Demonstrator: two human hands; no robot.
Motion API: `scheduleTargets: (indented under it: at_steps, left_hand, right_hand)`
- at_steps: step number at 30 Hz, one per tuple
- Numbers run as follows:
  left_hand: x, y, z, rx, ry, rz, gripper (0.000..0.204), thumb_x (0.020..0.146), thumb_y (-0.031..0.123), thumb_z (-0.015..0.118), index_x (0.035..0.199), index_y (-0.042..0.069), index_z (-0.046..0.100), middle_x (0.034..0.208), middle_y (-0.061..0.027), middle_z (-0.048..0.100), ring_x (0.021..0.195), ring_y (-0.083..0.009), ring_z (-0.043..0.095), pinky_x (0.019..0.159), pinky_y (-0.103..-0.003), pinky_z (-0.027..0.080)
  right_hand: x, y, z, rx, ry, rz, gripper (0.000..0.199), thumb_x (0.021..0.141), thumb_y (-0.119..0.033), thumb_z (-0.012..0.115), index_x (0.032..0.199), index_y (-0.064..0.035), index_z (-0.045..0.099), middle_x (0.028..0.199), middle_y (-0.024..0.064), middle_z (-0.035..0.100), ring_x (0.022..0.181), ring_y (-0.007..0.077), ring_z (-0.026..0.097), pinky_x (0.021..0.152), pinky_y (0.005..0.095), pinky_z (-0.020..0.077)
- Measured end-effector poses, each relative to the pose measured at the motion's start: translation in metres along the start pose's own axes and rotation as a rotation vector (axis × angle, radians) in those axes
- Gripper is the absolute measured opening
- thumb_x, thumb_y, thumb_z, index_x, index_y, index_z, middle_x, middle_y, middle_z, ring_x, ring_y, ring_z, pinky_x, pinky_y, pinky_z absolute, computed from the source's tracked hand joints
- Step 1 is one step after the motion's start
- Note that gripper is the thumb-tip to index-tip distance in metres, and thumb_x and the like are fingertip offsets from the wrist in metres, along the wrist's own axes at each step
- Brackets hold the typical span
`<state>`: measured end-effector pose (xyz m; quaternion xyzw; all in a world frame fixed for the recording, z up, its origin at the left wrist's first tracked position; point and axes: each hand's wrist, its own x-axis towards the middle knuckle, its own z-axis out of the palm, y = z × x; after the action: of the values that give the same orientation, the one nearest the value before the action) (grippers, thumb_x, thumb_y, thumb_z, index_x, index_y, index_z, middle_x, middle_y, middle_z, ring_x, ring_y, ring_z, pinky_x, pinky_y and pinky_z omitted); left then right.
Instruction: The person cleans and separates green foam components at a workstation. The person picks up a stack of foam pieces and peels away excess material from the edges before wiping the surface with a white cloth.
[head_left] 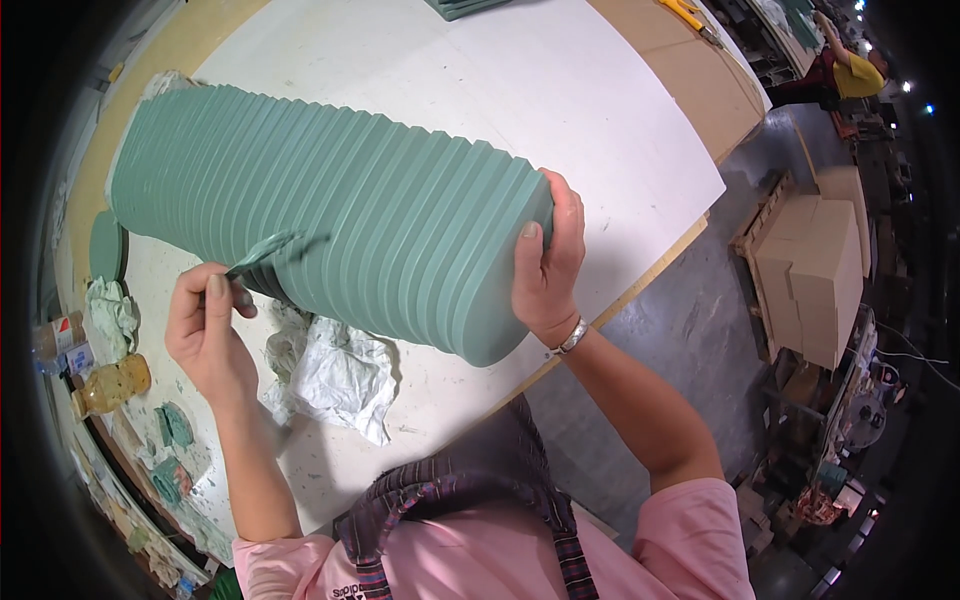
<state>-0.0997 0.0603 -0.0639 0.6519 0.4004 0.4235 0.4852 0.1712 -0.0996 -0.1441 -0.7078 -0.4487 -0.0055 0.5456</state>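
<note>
A long row of green, flat pieces with angled edges point(330, 200), pressed face to face, lies across the white table. My right hand point(552, 262) grips its right end, thumb on the end piece and fingers curled over the far edge. Near the row's front side, my left hand point(208, 325) pinches a thin brush-like tool point(262, 250) smeared with green. Its tip is over the pieces; whether it touches them I cannot tell. A crumpled white cloth point(345, 378) lies on the table between my arms. One round green piece point(107, 245) stands beyond the row's left end.
At the left edge are a bottle of yellowish liquid point(115, 385), a stained rag point(112, 315) and green scraps point(173, 425). A yellow-handled tool point(688, 15) lies at the far right. Cardboard boxes point(815, 270) stand on the floor at right; a person in yellow point(855, 78) is beyond.
</note>
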Motion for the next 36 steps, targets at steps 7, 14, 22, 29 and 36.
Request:
scheduleTargets:
  at_steps: [7,14,22,29,36]
  left_hand:
    - [0.009,0.006,-0.010,-0.085,0.066,0.019,0.019,0.095,0.002,0.057,0.112,-0.005,0.059,0.101,-0.0054,0.060,0.085,-0.0127,0.055,0.077,-0.026,0.046]
    - [0.010,0.006,-0.003,0.143,0.039,0.145,0.019,0.097,0.000,0.055,0.114,-0.005,0.059,0.106,-0.0050,0.060,0.091,-0.0082,0.055,0.081,-0.022,0.046]
    - [0.012,0.002,0.007,0.309,-0.030,0.233,0.017,0.095,-0.002,0.057,0.111,-0.006,0.061,0.103,-0.0065,0.060,0.086,-0.0101,0.056,0.078,-0.022,0.046]
    - [0.015,0.004,0.013,0.330,-0.026,0.241,0.017,0.095,-0.003,0.056,0.111,-0.006,0.061,0.101,-0.0060,0.061,0.086,-0.0096,0.055,0.078,-0.021,0.045]
    - [0.018,0.001,0.015,0.294,0.001,0.205,0.017,0.095,-0.002,0.057,0.112,-0.006,0.061,0.099,-0.0042,0.061,0.083,-0.0077,0.055,0.076,-0.020,0.045]
  right_hand:
    - [0.000,0.000,-0.001,-0.004,-0.002,-0.017,0.046,0.097,-0.026,0.046,0.131,0.0049,0.045,0.115,0.0201,0.056,0.103,0.0355,0.052,0.094,0.0454,0.0376]
    - [0.000,0.000,-0.001,-0.005,-0.005,-0.022,0.046,0.096,-0.025,0.046,0.131,0.0059,0.045,0.114,0.0209,0.056,0.102,0.0358,0.052,0.093,0.0454,0.0380]
    - [0.001,-0.001,0.000,0.010,-0.011,-0.007,0.046,0.095,-0.023,0.045,0.130,0.0068,0.045,0.115,0.0219,0.055,0.103,0.0360,0.051,0.094,0.0455,0.0378]
    - [-0.001,0.000,-0.001,0.001,-0.015,-0.001,0.048,0.095,-0.023,0.046,0.131,0.0068,0.044,0.117,0.0222,0.054,0.104,0.0364,0.051,0.095,0.0458,0.0373]
    - [0.000,0.000,-0.001,-0.001,-0.014,-0.005,0.047,0.095,-0.024,0.046,0.131,0.0062,0.044,0.116,0.0217,0.055,0.104,0.0367,0.051,0.095,0.0460,0.0373]
